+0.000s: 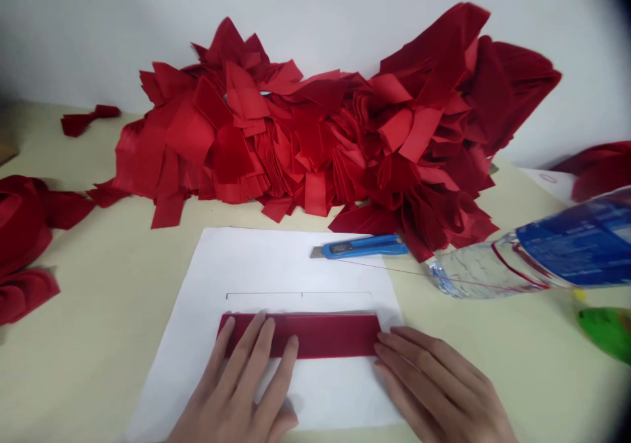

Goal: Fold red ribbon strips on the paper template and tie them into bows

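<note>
A dark red fabric strip point(320, 334) lies flat across a white paper sheet point(276, 265), just below a thin drawn line with tick marks. My left hand point(241, 384) is open, its fingers spread flat on the strip's left half. My right hand point(434, 384) is open too, fingers stretched out with the tips against the strip's right end. Neither hand grips anything.
A big heap of red fabric pieces point(335, 127) fills the back of the cream table point(98, 298). A blue utility knife point(362, 246) lies at the paper's far edge. A clear plastic bottle point(532, 252) lies on its side at right, with a green object point(608, 331) below it. More red fabric point(24, 239) sits at left.
</note>
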`<state>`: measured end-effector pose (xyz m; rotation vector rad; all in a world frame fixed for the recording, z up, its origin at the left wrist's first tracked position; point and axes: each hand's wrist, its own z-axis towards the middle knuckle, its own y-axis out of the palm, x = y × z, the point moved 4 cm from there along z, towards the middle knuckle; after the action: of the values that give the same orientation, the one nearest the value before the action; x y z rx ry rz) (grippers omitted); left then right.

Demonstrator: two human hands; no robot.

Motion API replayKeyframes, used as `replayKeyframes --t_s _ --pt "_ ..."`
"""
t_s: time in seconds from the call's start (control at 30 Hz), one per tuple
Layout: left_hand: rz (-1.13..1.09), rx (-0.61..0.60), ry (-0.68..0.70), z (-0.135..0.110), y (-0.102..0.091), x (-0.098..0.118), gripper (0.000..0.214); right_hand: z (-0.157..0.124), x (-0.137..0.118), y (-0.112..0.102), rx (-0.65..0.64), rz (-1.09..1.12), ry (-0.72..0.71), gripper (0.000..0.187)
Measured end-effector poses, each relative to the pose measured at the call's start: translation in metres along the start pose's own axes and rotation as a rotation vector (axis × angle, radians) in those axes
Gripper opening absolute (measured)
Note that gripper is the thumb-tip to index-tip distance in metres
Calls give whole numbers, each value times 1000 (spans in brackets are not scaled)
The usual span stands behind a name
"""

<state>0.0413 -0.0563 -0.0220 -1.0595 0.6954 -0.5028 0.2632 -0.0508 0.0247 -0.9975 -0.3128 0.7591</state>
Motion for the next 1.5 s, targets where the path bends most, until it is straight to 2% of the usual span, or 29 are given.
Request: replayKeyframes --t_s 0.13,0.53,0.9,1.13,1.3,1.4,1.5 --pt "-16 6 -5 -1 0 0 52 -5 4 4 -22 -17 15 13" --pt "14 -4 8 1 -4 1 53 1 5 1 30 -31 23 14" --pt "-58 -13 1 5 -5 0 46 -4 7 7 -23 2 6 14" --pt "-51 -22 11 3 -6 -1 45 19 4 -2 -13 30 56 10" --pt "-96 -84 0 12 -13 -9 41 45 -15 23 -142 219 8 13" --pt "-217 -84 -70 22 -19 -13 32 50 -20 40 -224 261 -42 11" --pt "-352 -73 -138 37 -22 -17 27 49 -19 47 -273 295 -57 11"
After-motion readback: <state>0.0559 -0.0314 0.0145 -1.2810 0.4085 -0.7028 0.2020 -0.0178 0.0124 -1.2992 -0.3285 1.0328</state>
